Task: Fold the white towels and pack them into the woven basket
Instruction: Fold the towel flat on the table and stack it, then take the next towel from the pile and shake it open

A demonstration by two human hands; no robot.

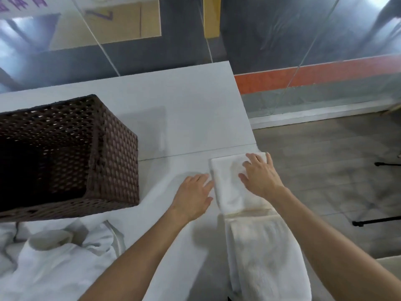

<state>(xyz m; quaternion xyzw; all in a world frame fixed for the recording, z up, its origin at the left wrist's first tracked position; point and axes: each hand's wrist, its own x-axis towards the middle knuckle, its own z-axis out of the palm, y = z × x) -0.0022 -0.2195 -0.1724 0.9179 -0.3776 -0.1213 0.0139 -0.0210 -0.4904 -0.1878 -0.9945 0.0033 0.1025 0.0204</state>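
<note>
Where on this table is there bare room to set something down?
Widest bare patch: the far part of the table, between the woven basket and its right edge, beyond the folded towel. A narrower strip lies between basket and left hand. Crowded: near left, under the towel pile, and the right edge, where the right hand rests on the towel.

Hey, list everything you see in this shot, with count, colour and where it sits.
woven basket: one, dark brown, table's left side.
long towel: one, white, table's right edge, far end folded over.
towel heap: count unclear, white, near left.
table: one, white, centre.
stand legs: two, black, floor at right.
left hand: flat on table beside the towel.
right hand: flat on the towel's folded end.
</note>
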